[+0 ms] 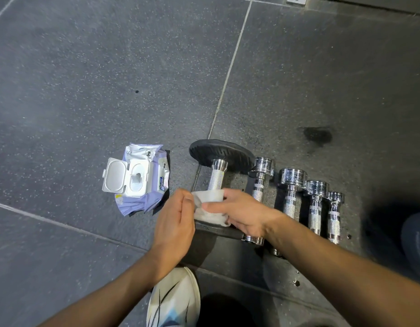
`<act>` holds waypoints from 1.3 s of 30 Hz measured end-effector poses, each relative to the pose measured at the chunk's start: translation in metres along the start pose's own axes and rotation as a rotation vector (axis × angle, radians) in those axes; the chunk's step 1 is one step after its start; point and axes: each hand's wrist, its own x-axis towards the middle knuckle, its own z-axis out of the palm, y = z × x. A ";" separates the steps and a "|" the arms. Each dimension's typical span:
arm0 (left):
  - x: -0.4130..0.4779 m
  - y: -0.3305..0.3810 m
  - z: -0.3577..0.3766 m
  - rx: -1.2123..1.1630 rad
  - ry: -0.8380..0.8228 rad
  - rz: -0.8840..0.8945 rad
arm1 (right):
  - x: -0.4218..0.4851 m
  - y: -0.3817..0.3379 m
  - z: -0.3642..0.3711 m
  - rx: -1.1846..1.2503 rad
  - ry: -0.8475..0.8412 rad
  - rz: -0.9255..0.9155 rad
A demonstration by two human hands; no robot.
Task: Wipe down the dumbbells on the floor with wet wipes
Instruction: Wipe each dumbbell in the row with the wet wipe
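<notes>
A dark speckled rubber floor point(86, 79) of large tiles with pale seams filled the view, with a darker stain point(317, 135) toward two o'clock. Just below centre lay the large dumbbell point(218, 172), its black rubber plate at twelve o'clock of the hands and its knurled chrome handle running down toward the person. A white wet wipe point(210, 207) was wrapped around the near part of that handle. The left hand point(174, 223) had its fingers curled closed against the wipe from nine o'clock, and the right hand point(242, 213) gripped the wipe and handle from three o'clock, thumb pressed on top; how fully its fingers closed beneath could not be seen. At three o'clock of the large dumbbell stood a row of four small chrome dumbbells point(296, 192), side by side and shrinking in size to the right, the nearest one just beside the black plate. At nine o'clock of the hands lay the purple wipes pack point(143, 182), its white lid flipped open to the left. A white shoe point(174, 300) with dark streaks showed at six o'clock, and a dark knee point(416, 244) at four o'clock.
</notes>
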 end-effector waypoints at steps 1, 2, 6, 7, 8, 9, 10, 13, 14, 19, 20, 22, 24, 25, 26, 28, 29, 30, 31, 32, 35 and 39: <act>0.000 0.000 0.000 -0.002 0.003 0.001 | -0.004 0.002 -0.006 0.139 -0.028 -0.001; 0.000 0.000 0.001 0.000 0.006 0.005 | -0.007 0.003 -0.010 0.234 -0.030 -0.011; -0.001 -0.002 0.003 0.018 0.024 0.038 | -0.001 -0.002 -0.013 0.342 0.100 -0.086; -0.001 -0.001 0.003 0.012 0.022 0.042 | 0.002 -0.006 -0.014 0.351 0.130 -0.110; -0.002 -0.001 0.003 0.005 0.017 0.043 | 0.005 -0.010 -0.015 0.363 0.150 -0.137; -0.002 0.000 0.003 0.002 0.013 0.044 | 0.008 -0.014 -0.015 0.372 0.180 -0.163; -0.003 0.000 0.003 0.005 0.009 0.048 | 0.009 -0.018 -0.015 0.373 0.214 -0.178; -0.003 -0.001 0.002 0.021 0.009 0.060 | 0.003 -0.018 -0.007 0.259 0.217 -0.138; -0.003 -0.001 0.003 0.027 0.012 0.058 | 0.002 -0.013 -0.003 0.179 0.169 -0.096; -0.003 -0.001 0.003 0.043 0.008 0.059 | -0.001 0.002 -0.002 -0.185 -0.001 0.042; -0.003 -0.001 0.002 0.045 0.006 0.061 | -0.002 -0.001 -0.005 -0.199 0.003 0.047; -0.002 -0.001 0.003 0.048 -0.003 0.064 | -0.006 -0.005 -0.013 -0.181 0.033 0.034; -0.003 0.001 0.003 0.044 0.003 0.079 | -0.008 -0.007 -0.016 -0.101 0.075 0.019; -0.003 0.003 0.003 0.041 0.004 0.089 | -0.008 -0.008 -0.017 -0.043 0.099 0.006; -0.004 0.004 0.004 0.041 0.005 0.096 | -0.006 -0.009 -0.017 0.021 0.119 -0.018; -0.004 0.005 0.004 0.043 0.004 0.098 | 0.002 -0.016 -0.015 0.145 0.168 -0.076; -0.005 0.004 0.004 0.047 0.000 0.099 | 0.006 -0.022 -0.014 0.205 0.197 -0.107; -0.005 0.004 0.004 0.054 -0.001 0.100 | 0.011 -0.027 -0.014 0.261 0.229 -0.141; -0.005 0.004 0.004 0.061 -0.001 0.102 | 0.015 -0.032 -0.012 0.301 0.261 -0.165; -0.005 0.004 0.004 0.067 -0.001 0.103 | 0.017 -0.036 -0.009 0.321 0.279 -0.173; -0.005 0.005 0.006 0.084 0.007 0.109 | 0.022 -0.026 0.005 0.230 0.225 -0.114; -0.006 0.006 0.007 0.082 0.008 0.132 | 0.008 -0.005 0.012 0.048 0.029 0.015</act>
